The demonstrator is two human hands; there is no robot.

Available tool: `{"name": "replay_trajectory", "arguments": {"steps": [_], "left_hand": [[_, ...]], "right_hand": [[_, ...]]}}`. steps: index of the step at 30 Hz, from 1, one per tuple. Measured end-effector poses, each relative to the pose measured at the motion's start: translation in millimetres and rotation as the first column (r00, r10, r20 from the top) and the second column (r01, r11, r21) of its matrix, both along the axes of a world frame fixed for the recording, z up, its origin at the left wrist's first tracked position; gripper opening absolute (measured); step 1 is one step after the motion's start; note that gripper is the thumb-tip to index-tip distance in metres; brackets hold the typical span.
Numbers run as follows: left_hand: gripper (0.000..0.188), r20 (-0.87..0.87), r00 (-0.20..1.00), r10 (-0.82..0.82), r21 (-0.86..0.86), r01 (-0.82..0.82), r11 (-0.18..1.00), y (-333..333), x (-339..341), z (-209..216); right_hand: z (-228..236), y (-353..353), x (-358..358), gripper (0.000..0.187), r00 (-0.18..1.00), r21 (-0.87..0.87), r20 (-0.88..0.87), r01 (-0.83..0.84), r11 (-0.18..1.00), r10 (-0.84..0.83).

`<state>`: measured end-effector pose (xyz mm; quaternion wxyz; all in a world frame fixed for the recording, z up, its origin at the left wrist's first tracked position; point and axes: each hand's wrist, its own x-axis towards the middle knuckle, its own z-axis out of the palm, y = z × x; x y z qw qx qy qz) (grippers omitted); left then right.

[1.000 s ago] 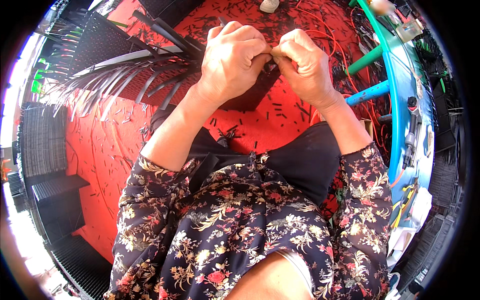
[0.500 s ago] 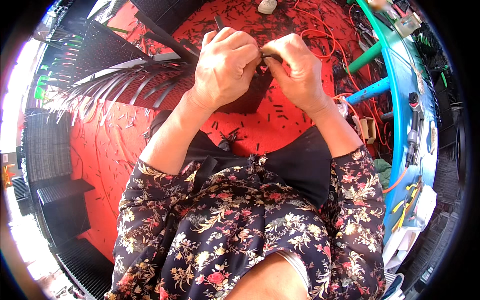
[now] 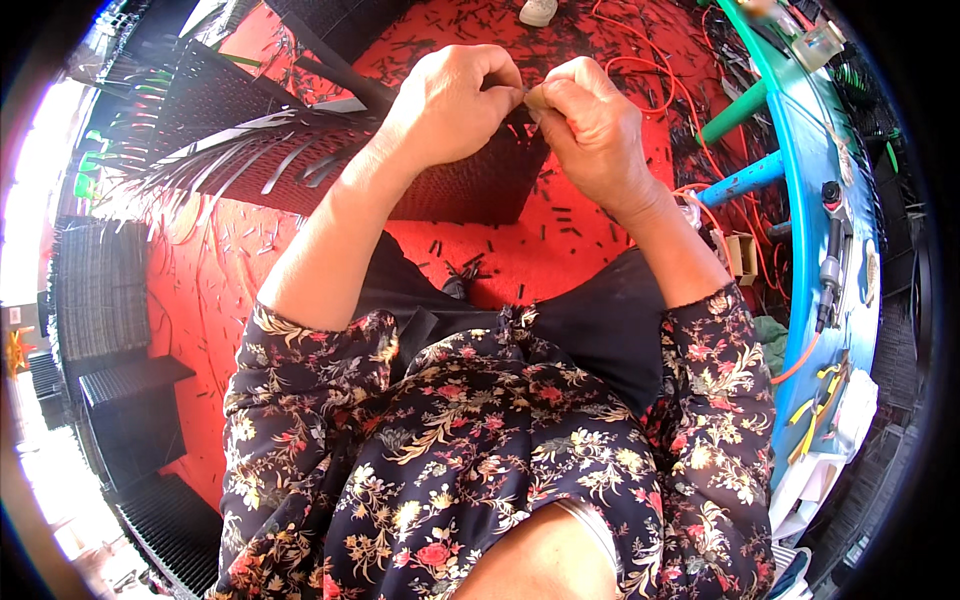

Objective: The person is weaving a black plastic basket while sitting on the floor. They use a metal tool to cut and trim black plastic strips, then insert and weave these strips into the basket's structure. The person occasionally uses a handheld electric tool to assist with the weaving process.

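My left hand (image 3: 455, 105) is closed in a pinch, its fingertips by the upper right corner of a dark woven panel (image 3: 470, 185). Opposite it, my right hand (image 3: 595, 130) also pinches, and the fingertips of both almost meet. Whatever lies between them is too small and hidden to name. The panel is a black weave that looks reddish in the light, standing in front of my knees. From its left part a row of loose black strips (image 3: 285, 165) fans out, shiny where light strikes them.
Short black strip offcuts (image 3: 565, 220) litter the red floor covering (image 3: 215, 290). At right stands a blue table (image 3: 800, 300) with green edging, holding a power tool (image 3: 830, 260) and yellow-handled cutters (image 3: 815, 415). An orange hose (image 3: 665, 75) loops behind. Black woven pieces (image 3: 130, 410) stand at left.
My left hand has turned and its fingers have shifted slightly. The dark strip end that stuck up above it no longer shows, nor does the dark piece at my right fingertips.
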<state>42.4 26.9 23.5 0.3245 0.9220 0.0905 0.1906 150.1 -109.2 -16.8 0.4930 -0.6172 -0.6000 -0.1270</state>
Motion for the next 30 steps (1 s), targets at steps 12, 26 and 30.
{"name": "replay_trajectory", "arguments": {"steps": [12,26,30], "left_hand": [[0.012,-0.318,0.942,-0.112,-0.213,0.044,0.976,3,15,1],[0.012,-0.224,0.969,-0.102,-0.205,0.055,0.977,17,0,-2],[0.012,-0.213,0.968,-0.132,-0.240,0.079,0.968,16,-1,-1]], "right_hand": [[-19,-12,-1,0.015,1.000,0.053,-0.025,-0.009,0.999,0.011],[-27,8,-56,0.032,0.463,0.088,-0.886,0.161,0.983,0.003],[-33,16,-54,0.027,0.486,0.020,-0.869,0.221,0.975,-0.093]]}}
